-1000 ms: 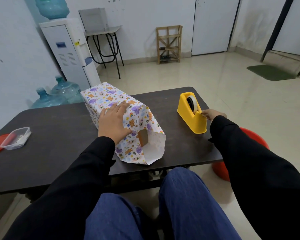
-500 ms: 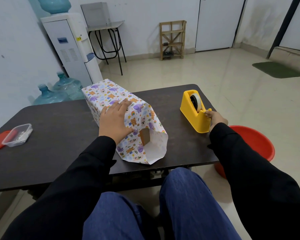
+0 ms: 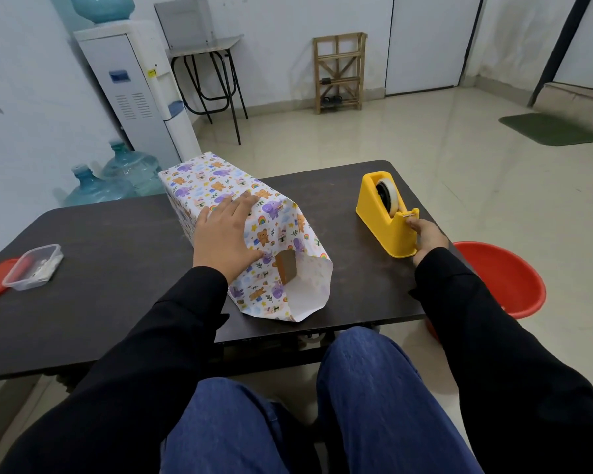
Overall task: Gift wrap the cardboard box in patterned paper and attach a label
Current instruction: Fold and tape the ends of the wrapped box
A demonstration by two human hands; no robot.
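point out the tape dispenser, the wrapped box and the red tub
tape dispenser (image 3: 374,217), head view, on its yellow left side wall
wrapped box (image 3: 202,181), head view, on the top face near the far end
red tub (image 3: 493,268), head view, on its inner wall

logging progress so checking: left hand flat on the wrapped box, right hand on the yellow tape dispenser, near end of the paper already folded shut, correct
No: in the head view the near end of the paper is open, the cardboard box showing inside. The rest stands: left hand flat on the wrapped box, right hand on the yellow tape dispenser.
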